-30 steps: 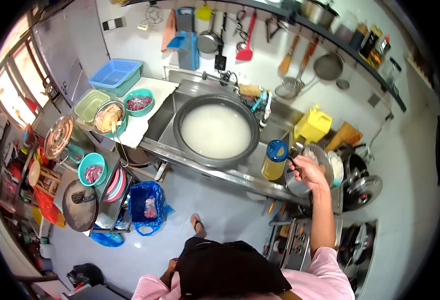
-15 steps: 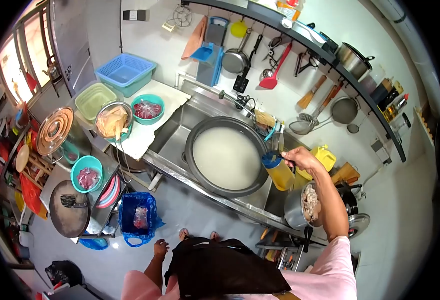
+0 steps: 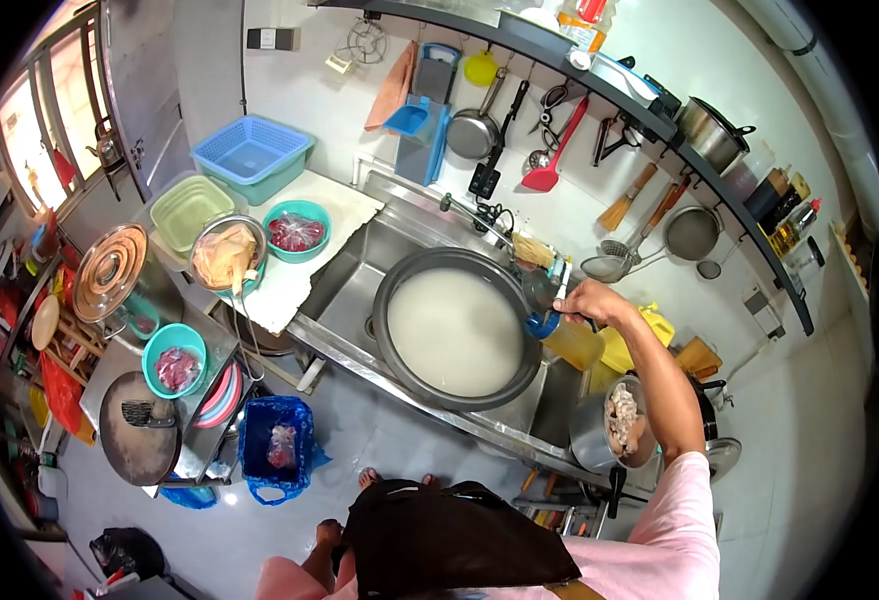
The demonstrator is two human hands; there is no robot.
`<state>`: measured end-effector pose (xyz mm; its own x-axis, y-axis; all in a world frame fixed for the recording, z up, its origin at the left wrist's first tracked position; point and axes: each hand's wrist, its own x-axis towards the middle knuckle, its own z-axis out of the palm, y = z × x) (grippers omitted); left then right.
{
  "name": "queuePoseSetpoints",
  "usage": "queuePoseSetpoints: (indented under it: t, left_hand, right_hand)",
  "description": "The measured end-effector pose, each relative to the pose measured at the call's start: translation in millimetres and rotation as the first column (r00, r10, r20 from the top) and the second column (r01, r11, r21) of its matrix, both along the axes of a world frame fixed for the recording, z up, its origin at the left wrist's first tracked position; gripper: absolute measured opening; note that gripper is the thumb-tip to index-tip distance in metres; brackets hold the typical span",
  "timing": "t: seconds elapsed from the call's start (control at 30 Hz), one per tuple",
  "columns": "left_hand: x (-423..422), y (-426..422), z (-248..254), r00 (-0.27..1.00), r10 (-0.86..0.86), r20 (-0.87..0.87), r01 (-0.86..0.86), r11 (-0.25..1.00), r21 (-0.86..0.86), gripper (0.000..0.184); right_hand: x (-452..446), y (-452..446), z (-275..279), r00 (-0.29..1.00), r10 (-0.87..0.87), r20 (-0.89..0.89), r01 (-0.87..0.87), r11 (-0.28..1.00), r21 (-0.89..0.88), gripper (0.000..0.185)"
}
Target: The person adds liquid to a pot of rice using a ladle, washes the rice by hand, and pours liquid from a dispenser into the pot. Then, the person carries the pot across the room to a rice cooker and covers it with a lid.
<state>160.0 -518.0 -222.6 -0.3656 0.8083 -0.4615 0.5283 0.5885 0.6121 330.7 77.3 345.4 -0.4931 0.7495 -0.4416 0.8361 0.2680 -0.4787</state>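
Note:
My right hand (image 3: 590, 303) is closed on the handle of a clear plastic pitcher (image 3: 576, 344) with a blue top and yellow liquid inside. The pitcher is tilted, its blue end toward a large grey basin (image 3: 390, 345) of cloudy whitish liquid in the steel sink. Whether anything pours out is too small to tell. Down beside my dark apron (image 3: 440, 545) hangs my left hand (image 3: 329, 532), touching nothing I can see; its fingers are not clear.
A pot (image 3: 590, 445) with pale pieces stands right of the sink, near a yellow jug (image 3: 640, 345). Left are teal bowls (image 3: 173, 340) of meat and a strainer holding poultry (image 3: 228, 255). A blue-lined bin (image 3: 250, 440) stands on the floor. Utensils hang along the wall.
The pitcher has tipped further over, its base swinging up and to the right. My left hand has drawn back lower toward my body. The whole view has shifted slightly.

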Motion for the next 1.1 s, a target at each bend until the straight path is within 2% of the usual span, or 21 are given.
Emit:
queuePoseSetpoints:
  t: [0.03,0.07,0.1,0.17,0.27,0.4,0.5,0.6,0.67,0.7,0.73,0.8,0.9,0.97,1.1]
  left_hand:
    - [0,6,-1,0.950,0.230,0.211,-0.238,0.971,0.015,0.027]
    - [1,10,-1,0.847,0.393,0.358,-0.410,0.912,-0.030,0.030]
    - [2,14,4,0.693,0.540,0.478,-0.574,0.814,-0.087,0.033]
    - [5,33,21,0.411,0.712,0.569,-0.743,0.623,-0.243,0.037]
    - [6,42,28,0.509,0.655,0.559,-0.729,0.673,-0.126,0.038]
    - [12,42,22,0.657,0.606,0.448,-0.667,0.744,-0.029,0.035]
    - [17,32,17,0.713,0.564,0.416,-0.631,0.775,0.029,0.033]
    - [22,20,11,0.693,0.591,0.413,-0.636,0.771,-0.035,0.031]
    - [23,9,3,0.895,0.404,0.189,-0.431,0.892,0.135,0.032]
    - [24,7,3,0.953,0.299,0.058,-0.304,0.932,0.195,0.033]
    - [27,6,4,0.884,0.425,0.195,-0.451,0.885,0.117,0.033]
    - [32,7,18,0.640,0.646,0.416,-0.677,0.730,-0.092,0.034]
    - [32,6,18,0.747,0.606,0.272,-0.600,0.791,-0.116,0.035]
    - [36,3,14,0.754,0.573,0.321,-0.598,0.801,-0.026,0.035]
    - [43,3,5,0.702,0.588,0.402,-0.657,0.753,0.045,0.035]
  right_hand:
    - [-1,4,-2,0.999,0.001,0.043,-0.002,1.000,0.025,0.035]
    - [2,12,-9,0.998,0.053,0.030,-0.054,0.998,0.025,0.041]
    - [3,19,-16,0.998,0.059,0.027,-0.060,0.998,0.033,0.040]
    - [3,29,-25,0.997,0.071,0.020,-0.072,0.996,0.048,0.039]
    - [-2,31,-24,0.991,0.087,0.099,-0.095,0.992,0.088,0.036]
    - [-5,40,-36,0.991,0.090,0.102,-0.099,0.991,0.088,0.034]
    - [-12,40,-38,0.963,0.176,0.204,-0.199,0.974,0.103,0.044]
    - [-26,29,-33,0.950,0.208,0.233,-0.233,0.968,0.088,0.042]
    - [-32,30,-39,0.944,0.236,0.230,-0.260,0.962,0.078,0.044]
    - [-36,31,-42,0.940,0.252,0.229,-0.275,0.959,0.074,0.045]
    - [-41,28,-42,0.939,0.255,0.229,-0.279,0.957,0.079,0.045]
    - [-54,22,-39,0.934,0.270,0.236,-0.296,0.952,0.082,0.046]
    - [-69,23,-44,0.912,0.313,0.266,-0.350,0.931,0.102,0.047]
    - [-81,21,-42,0.894,0.333,0.300,-0.382,0.917,0.118,0.047]
    - [-95,33,-47,0.921,0.332,0.204,-0.364,0.920,0.148,0.049]
